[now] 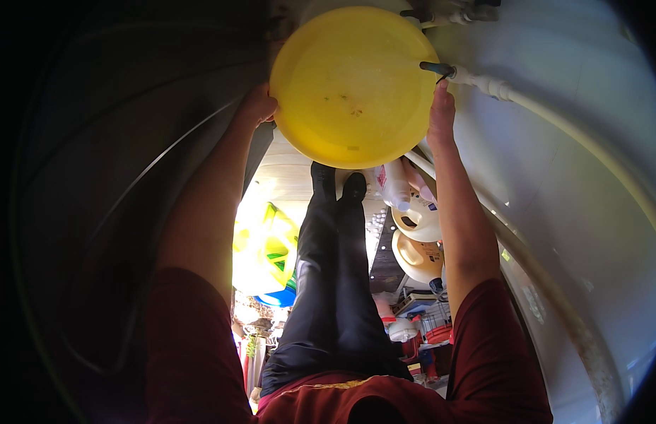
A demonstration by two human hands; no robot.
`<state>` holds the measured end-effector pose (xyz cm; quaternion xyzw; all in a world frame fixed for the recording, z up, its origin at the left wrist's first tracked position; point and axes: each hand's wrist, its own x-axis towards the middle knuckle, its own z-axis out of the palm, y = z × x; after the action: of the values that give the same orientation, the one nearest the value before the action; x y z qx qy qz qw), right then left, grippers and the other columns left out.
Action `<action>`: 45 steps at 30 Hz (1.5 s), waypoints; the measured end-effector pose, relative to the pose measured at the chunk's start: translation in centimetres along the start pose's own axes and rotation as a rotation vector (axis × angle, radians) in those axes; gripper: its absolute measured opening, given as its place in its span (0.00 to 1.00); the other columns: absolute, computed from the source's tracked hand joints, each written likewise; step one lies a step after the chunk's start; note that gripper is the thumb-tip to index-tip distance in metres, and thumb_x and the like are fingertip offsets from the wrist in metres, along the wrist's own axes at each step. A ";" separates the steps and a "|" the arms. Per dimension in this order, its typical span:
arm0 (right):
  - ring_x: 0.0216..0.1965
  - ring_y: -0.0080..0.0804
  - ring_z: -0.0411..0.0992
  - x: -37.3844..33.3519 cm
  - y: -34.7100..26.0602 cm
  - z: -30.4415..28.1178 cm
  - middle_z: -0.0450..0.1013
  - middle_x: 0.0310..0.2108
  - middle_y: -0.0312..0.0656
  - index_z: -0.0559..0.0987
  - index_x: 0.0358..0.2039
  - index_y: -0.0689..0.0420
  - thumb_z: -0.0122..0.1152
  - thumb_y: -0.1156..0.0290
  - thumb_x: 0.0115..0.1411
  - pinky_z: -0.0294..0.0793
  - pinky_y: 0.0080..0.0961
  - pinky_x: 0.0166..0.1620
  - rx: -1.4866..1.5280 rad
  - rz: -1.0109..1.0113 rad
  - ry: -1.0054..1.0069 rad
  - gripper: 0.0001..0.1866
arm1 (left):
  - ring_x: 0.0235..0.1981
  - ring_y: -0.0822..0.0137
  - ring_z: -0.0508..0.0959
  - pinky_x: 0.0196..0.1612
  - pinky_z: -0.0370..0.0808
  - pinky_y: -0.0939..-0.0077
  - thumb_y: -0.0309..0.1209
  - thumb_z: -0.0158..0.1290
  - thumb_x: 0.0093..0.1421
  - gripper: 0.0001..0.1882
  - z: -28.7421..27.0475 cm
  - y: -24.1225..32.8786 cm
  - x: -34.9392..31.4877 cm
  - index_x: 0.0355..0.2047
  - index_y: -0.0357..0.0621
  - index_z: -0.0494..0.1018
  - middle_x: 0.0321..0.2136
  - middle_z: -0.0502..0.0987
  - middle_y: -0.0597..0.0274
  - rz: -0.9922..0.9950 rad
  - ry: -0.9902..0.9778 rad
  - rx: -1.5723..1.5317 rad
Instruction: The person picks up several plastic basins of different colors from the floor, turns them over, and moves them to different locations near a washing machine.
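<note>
A round yellow basin (349, 78) is held up ahead of me, its wide face toward me, with a few small dark specks near its middle. Gripping its left rim is my left hand (257, 106), thumb at the edge and the other fingers mostly hidden. My right hand (442, 116) holds the opposite rim, thumb pointing up. Just above that thumb, a valve with a dark lever (439, 69) overlaps the basin's right edge in view; whether they touch I cannot tell.
A pale pipe (582, 138) curves down the right from the valve, along a large pale tank wall (554, 205). Another valve (459, 15) sits above. Plastic jugs (418, 258) and a white bottle (394, 185) stand right of my legs. Bright yellow-green plastic items (278, 244) lie left.
</note>
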<state>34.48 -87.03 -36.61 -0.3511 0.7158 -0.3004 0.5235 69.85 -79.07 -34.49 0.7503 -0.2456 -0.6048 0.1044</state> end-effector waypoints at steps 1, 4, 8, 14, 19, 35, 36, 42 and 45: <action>0.25 0.27 0.63 0.3 0.3 0.2 0.65 0.25 0.38 0.67 0.29 0.66 0.48 0.38 0.47 0.65 0.23 0.31 -0.025 -0.004 -0.003 0.35 | 0.17 0.73 0.69 0.17 0.66 0.82 0.15 0.45 0.42 0.19 -0.2 -0.1 0.0 0.37 0.40 0.68 0.21 0.71 0.62 -0.002 0.015 -0.002; 0.25 0.27 0.63 -0.2 -0.6 1.3 0.66 0.25 0.39 0.67 0.30 0.67 0.44 0.39 0.50 0.65 0.23 0.31 -0.046 -0.001 -0.008 0.35 | 0.16 0.71 0.69 0.15 0.64 0.79 0.14 0.42 0.38 0.19 -0.6 -0.5 -0.5 0.34 0.36 0.69 0.19 0.71 0.58 0.012 0.051 -0.055; 0.26 0.26 0.65 -1.7 -4.3 3.0 0.66 0.23 0.40 0.68 0.28 0.67 0.42 0.40 0.52 0.66 0.23 0.31 0.023 0.038 0.006 0.34 | 0.15 0.70 0.70 0.15 0.63 0.78 0.15 0.41 0.36 0.19 -0.5 -1.3 -0.4 0.33 0.35 0.70 0.19 0.71 0.56 -0.027 0.122 -0.058; 0.24 0.25 0.67 -1.6 -5.9 4.0 0.68 0.20 0.36 0.71 0.26 0.63 0.40 0.37 0.50 0.67 0.22 0.29 0.160 0.080 -0.007 0.35 | 0.19 0.68 0.72 0.20 0.67 0.77 0.18 0.41 0.38 0.21 -0.3 -1.6 -0.6 0.36 0.36 0.70 0.21 0.73 0.56 -0.031 0.131 -0.038; 0.22 0.25 0.67 -2.2 -6.3 3.5 0.67 0.18 0.35 0.71 0.22 0.61 0.39 0.35 0.49 0.67 0.22 0.29 0.028 0.007 -0.017 0.35 | 0.22 0.64 0.74 0.23 0.69 0.74 0.19 0.41 0.39 0.20 0.7 -3.1 0.1 0.36 0.39 0.70 0.23 0.74 0.55 -0.008 0.193 -0.005; 0.29 0.26 0.69 -5.9 -2.7 1.1 0.71 0.28 0.39 0.73 0.29 0.63 0.53 0.52 0.51 0.68 0.22 0.31 0.122 0.157 -0.082 0.23 | 0.33 0.58 0.73 0.37 0.70 0.73 0.25 0.51 0.41 0.16 6.1 -9.6 -13.1 0.33 0.34 0.66 0.29 0.72 0.49 -0.134 0.221 -0.216; 0.29 0.27 0.69 -7.1 -2.5 1.3 0.71 0.28 0.40 0.73 0.30 0.64 0.54 0.54 0.51 0.68 0.23 0.32 0.124 0.168 -0.083 0.22 | 0.33 0.57 0.73 0.37 0.70 0.73 0.26 0.54 0.39 0.19 6.7 -11.0 -14.4 0.34 0.34 0.66 0.30 0.72 0.49 -0.065 0.284 -0.226; 0.31 0.26 0.67 -16.2 -4.5 1.7 0.70 0.29 0.39 0.70 0.35 0.66 0.62 0.61 0.46 0.65 0.20 0.37 0.068 0.308 -0.053 0.22 | 0.37 0.48 0.70 0.42 0.67 0.61 0.33 0.63 0.34 0.37 10.2 -14.8 -23.3 0.42 0.37 0.55 0.35 0.70 0.45 -0.252 0.675 -0.002; 0.32 0.26 0.67 -21.0 -5.3 1.5 0.70 0.30 0.40 0.70 0.34 0.66 0.62 0.61 0.46 0.65 0.20 0.37 0.097 0.312 -0.118 0.22 | 0.36 0.48 0.70 0.41 0.66 0.61 0.32 0.62 0.35 0.35 10.7 -17.3 -27.2 0.42 0.37 0.55 0.34 0.70 0.45 -0.361 0.727 -0.056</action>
<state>41.21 -73.02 -21.52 -0.2272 0.7143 -0.2284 0.6213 59.74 -49.23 -21.66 0.9431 -0.0403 -0.3154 0.0969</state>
